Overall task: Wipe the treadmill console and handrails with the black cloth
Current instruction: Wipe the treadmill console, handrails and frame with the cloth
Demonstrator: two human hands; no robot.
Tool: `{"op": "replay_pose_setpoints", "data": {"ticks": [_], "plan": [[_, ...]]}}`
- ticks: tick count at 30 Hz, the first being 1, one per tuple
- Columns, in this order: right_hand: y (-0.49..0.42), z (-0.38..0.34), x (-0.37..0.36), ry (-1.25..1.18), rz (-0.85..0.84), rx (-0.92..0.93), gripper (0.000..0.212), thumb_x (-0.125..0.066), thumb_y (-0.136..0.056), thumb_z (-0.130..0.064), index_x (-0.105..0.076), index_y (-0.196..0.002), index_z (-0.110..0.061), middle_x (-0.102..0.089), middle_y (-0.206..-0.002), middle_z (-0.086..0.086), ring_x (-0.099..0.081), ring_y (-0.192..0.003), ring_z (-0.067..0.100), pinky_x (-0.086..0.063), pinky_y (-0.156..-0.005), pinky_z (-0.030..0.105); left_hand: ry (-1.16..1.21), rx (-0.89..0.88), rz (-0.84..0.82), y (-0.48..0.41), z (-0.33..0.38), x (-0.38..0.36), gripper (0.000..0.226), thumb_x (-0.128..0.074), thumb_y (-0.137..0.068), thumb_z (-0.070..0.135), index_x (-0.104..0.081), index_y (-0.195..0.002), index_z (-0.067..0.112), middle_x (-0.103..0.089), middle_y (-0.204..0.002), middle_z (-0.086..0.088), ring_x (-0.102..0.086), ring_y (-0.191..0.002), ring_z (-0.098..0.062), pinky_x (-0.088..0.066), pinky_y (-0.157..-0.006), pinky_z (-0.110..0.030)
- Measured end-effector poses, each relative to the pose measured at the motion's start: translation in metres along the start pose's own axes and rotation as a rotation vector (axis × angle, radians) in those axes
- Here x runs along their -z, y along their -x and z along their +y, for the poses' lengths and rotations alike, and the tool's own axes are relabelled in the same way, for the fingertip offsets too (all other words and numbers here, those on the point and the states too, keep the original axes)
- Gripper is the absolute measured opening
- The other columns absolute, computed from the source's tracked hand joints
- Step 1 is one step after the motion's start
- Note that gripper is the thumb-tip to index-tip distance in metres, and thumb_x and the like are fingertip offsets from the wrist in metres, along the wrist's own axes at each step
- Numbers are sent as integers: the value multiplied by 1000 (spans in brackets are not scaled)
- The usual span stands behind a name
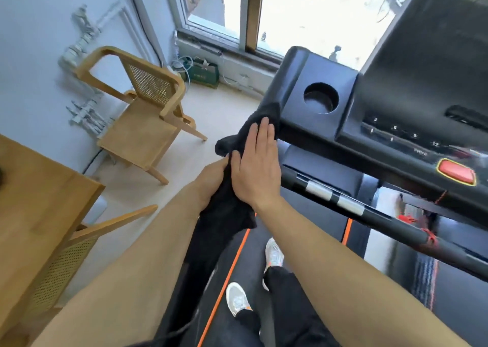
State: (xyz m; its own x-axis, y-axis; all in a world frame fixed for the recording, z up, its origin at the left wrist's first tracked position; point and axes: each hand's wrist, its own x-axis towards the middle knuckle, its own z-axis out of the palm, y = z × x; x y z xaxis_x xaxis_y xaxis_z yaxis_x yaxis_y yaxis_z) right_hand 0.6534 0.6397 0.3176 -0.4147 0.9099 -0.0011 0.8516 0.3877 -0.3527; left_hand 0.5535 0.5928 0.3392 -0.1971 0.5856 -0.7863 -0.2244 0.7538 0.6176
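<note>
The black cloth (227,209) is draped over the treadmill's left handrail, reaching up to the console's left corner. My right hand (257,167) lies flat on it with the fingers straight, pressing the cloth against the rail. My left hand (211,180) grips the cloth from the outer side; its fingers are mostly hidden behind the fabric. The black console (396,103) fills the upper right, with a round cup holder (320,98), number keys and a red stop button (456,175). A front crossbar (383,216) with silver pads runs below the console.
A wooden cane-backed chair (148,109) stands on the pale floor to the left. A wooden table (37,204) and a second chair (79,243) are at the lower left. A window (303,16) is beyond the console. My feet in grey shoes (237,297) stand on the orange-edged belt.
</note>
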Motion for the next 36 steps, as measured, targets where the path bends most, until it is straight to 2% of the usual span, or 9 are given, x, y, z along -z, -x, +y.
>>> {"op": "replay_pose_setpoints", "data": {"ticks": [6, 13, 17, 20, 22, 24, 27, 32, 36], "plan": [[-80, 27, 21, 198, -18, -4, 74, -34, -97, -36, -11, -158, -1, -1, -167, 18, 0, -154, 30, -1, -125, 44, 10, -45, 9, -53, 56, -23, 52, -45, -98, 55, -70, -118, 14, -73, -112, -11, -67, -105, -24, -51, -100, -41], [-197, 70, 47, 234, -75, -48, 74, -30, -96, -33, -4, -158, -3, 4, -167, 15, 5, -154, 28, 2, -125, 41, 49, -119, -22, -111, 155, -69, 34, -47, -101, 46, -62, -112, 17, -66, -93, 1, -61, -81, -9, -47, -63, -21], [-267, 99, 62, 249, -28, -119, 50, -32, -95, -33, -51, -130, -3, -56, -136, 18, -50, -127, 35, -32, -110, 42, 32, -164, -5, -151, 220, -94, 34, -51, -99, 38, -68, -108, 10, -69, -104, -7, -63, -98, -20, -50, -84, -30], [-291, 107, 82, 158, -151, -180, 44, -27, -101, -32, -65, -111, -12, -67, -116, 13, -63, -106, 36, -40, -80, 41, 37, -163, 0, -177, 247, -105, 30, -48, -99, 37, -66, -93, 13, -65, -98, -6, -58, -108, -25, -45, -99, -38], [-278, 111, 83, 261, -102, -103, 46, -25, -102, -33, -66, -104, -12, -70, -108, 11, -65, -99, 35, -40, -96, 46, -200, -222, 66, -171, 244, -110, 38, -34, -105, 35, -63, -112, 12, -63, -116, -8, -55, -119, -30, -41, -101, -41], [-250, 117, 80, 325, -15, -79, 49, -25, -100, -40, -61, -111, -9, -68, -109, 12, -62, -102, 33, -24, -116, 49, -542, -358, 217, -156, 223, -111, 30, -23, -107, 31, -51, -110, 21, -58, -120, -7, -55, -117, -33, -37, -84, -38], [-226, 132, 76, 354, -41, -72, 57, -28, -98, -43, -51, -128, 0, -60, -121, 16, -53, -112, 35, -26, -115, 47, -653, -425, 372, -139, 200, -117, 28, -22, -106, 37, -43, -99, 19, -63, -113, -10, -59, -103, -33, -34, -77, -36], [-280, 135, 90, 307, -181, -129, 39, -19, -99, -32, -56, -90, -23, -72, -103, 12, -65, -96, 36, -36, -100, 51, -722, -346, 315, -173, 257, -130, 41, -21, -107, 25, -51, -126, 6, -56, -133, -20, -52, -119, -42, -39, -89, -44], [-267, 142, 99, 469, -123, -181, 45, -23, -102, -28, -66, -100, -15, -73, -100, 11, -65, -98, 36, -11, -118, 58, -839, -401, 403, -187, 269, -133, 45, -31, -102, 32, -53, -131, 5, -55, -136, -19, -50, -124, -36, -41, -99, -44]]}}
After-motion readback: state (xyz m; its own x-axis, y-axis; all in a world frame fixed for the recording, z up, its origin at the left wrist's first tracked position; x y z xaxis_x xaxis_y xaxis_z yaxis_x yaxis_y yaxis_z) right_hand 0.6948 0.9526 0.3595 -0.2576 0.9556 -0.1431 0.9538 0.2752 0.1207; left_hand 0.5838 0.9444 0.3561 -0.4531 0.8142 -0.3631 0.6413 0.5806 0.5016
